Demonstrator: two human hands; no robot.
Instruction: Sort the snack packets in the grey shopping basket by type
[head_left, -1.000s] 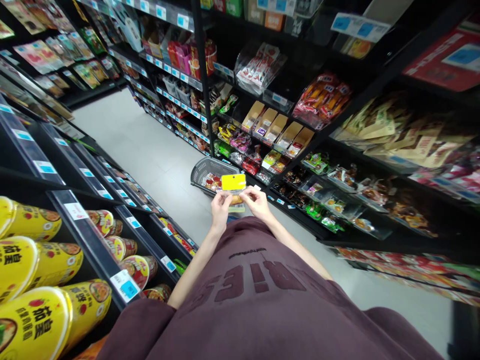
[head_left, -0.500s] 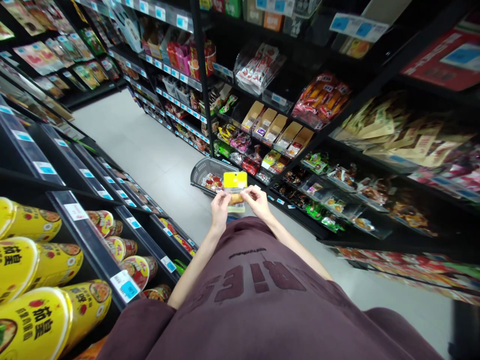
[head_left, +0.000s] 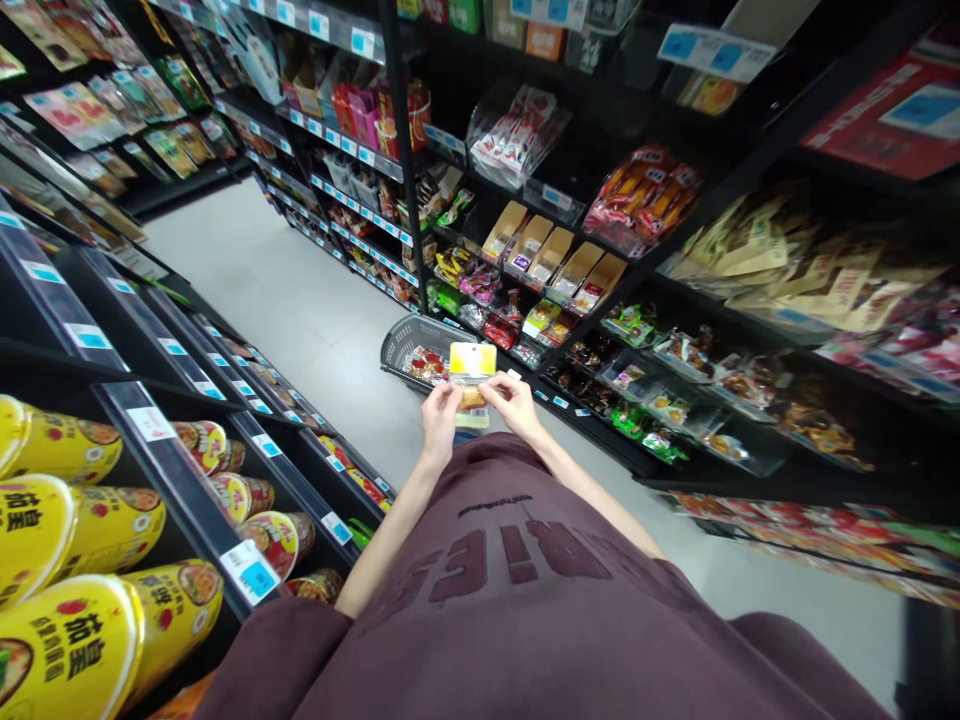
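Observation:
Between my hands, in front of my shirt, is a small clear snack packet (head_left: 472, 359) with a yellow top band and something golden-brown inside. My left hand (head_left: 441, 412) pinches its left edge between thumb and fingertips. On the opposite edge, my right hand (head_left: 514, 402) has thumb and fingers closed on the same packet. Just beyond the packet is a grey plastic shopping basket (head_left: 397, 340), partly hidden behind it. Several red-and-clear wrapped items (head_left: 426, 364) lie inside the basket.
Shelves of small packaged snacks (head_left: 547, 255) run along the right. To the left, a rack holds large yellow noodle cups (head_left: 67, 640) and smaller cups (head_left: 277, 540), with price tags (head_left: 251, 572) on its edges. A pale floor (head_left: 300, 320) runs between the shelves.
The packet has shifted very slightly to the right and tilted, and its yellow top now shows a whitish glare. Both hands keep their hold in nearly the same place.

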